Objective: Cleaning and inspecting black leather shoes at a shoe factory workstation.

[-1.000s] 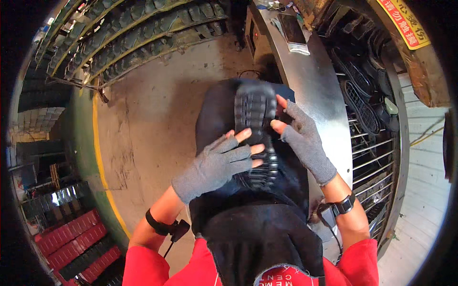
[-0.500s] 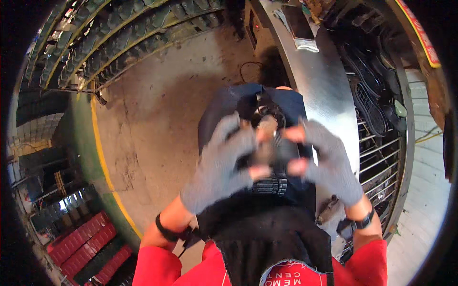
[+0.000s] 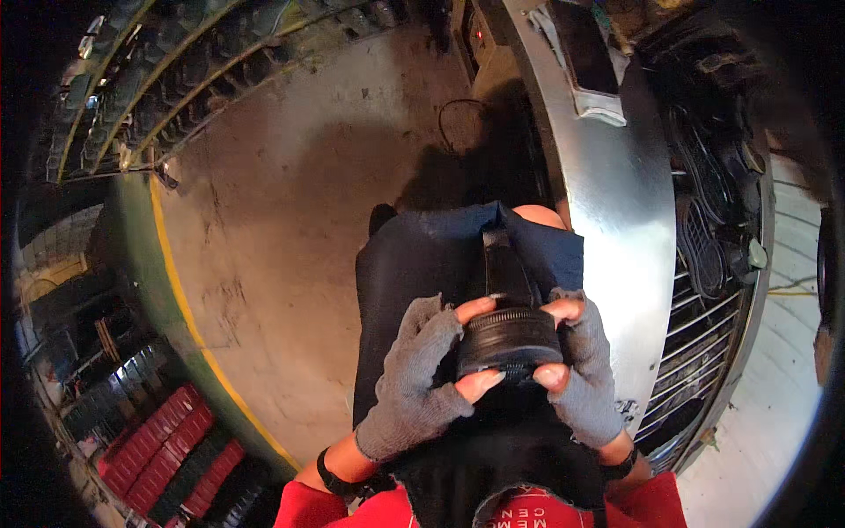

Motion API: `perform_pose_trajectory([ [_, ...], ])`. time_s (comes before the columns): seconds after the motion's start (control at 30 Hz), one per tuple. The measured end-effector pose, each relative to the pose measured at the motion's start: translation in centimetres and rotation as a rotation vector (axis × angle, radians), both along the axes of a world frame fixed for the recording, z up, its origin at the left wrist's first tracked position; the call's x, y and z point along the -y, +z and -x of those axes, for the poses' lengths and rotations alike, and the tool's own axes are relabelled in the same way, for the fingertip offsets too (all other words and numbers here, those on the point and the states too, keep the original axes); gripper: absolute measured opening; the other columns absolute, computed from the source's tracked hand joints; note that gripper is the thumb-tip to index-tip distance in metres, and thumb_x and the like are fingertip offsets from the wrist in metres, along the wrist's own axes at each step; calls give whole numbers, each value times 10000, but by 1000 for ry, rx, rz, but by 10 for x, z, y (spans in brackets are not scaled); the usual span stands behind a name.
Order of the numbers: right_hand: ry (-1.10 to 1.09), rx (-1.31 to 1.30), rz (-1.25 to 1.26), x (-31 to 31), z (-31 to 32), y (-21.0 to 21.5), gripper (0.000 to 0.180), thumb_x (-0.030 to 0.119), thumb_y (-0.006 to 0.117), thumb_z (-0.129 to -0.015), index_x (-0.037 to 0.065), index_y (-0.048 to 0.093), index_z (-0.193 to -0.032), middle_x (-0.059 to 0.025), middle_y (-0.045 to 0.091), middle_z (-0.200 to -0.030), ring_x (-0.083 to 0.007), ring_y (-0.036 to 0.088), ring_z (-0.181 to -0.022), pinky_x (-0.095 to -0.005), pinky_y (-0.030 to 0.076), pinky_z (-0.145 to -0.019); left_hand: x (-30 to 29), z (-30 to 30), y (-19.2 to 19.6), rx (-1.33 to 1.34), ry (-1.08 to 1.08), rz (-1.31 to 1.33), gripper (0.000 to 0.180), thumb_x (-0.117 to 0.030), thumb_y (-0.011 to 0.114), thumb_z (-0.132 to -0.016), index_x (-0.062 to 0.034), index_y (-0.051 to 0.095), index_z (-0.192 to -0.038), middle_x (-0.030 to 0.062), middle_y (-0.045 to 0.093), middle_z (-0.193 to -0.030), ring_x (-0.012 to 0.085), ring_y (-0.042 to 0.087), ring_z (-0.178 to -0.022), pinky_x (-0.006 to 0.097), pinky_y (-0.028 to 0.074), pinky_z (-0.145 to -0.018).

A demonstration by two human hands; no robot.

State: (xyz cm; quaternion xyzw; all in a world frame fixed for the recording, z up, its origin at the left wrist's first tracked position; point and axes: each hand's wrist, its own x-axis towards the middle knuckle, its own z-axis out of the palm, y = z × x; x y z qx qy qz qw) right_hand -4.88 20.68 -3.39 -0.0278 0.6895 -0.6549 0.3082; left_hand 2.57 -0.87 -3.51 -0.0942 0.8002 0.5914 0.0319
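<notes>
Over my lap, on a dark apron, I hold a black shoe with a ribbed, rounded sole edge turned toward me. A narrower black part of it runs away from me between my knees. My left hand, in a grey fingerless glove, is closed on its left side, thumb near and fingertips far. My right hand, gloved the same way, grips the right side, its thumb at the near edge. The shoe's underside is partly hidden.
A shiny metal bench runs along my right, with a dark flat panel at its far end. Beyond it, a barred rack holds black soles. Loaded shelves stand far left; red ribbed pieces lie near left.
Both hands have come nearer to me with the shoe, which is turned so its rounded edge faces me. The blur of their motion is gone, and the view has shifted.
</notes>
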Motion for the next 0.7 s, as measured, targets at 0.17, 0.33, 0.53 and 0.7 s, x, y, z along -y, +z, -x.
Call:
perform_pose_trajectory([
  [0.17,107,-127,-23,1,20,-20,611,302,886,-807,59,577,-1276,-29,503,-1032,-153,501,-965,-313,427,-890,13,13,-1,157,-45,-63,727,-339,852,-816,-20,599,-1419,134,669,-1262,328,572,-1108,433,401,-1113],
  [0.33,161,109,146,16,55,-15,775,315,898,-793,62,544,-1434,-36,497,-1038,-150,495,-994,-302,421,-885,31,37,-5,213,-143,-212,807,-353,851,-820,-14,540,-1483,153,607,-1353,331,553,-1281,441,366,-1183],
  [0.53,378,-412,51,3,50,-3,749,419,792,-874,39,576,-1483,-114,572,-1010,-276,585,-948,-402,475,-861,36,22,-18,-48,-373,0,1294,-675,914,-685,1,361,-1639,235,303,-1667,333,312,-1565,428,305,-1250],
  [0.7,379,-430,64,-53,3,33,821,640,658,-942,35,573,-1490,-102,584,-982,-252,610,-900,-428,502,-790,-15,-3,14,-84,-223,-470,1272,-561,950,-686,-7,336,-1652,242,288,-1684,380,206,-1624,462,227,-1292],
])
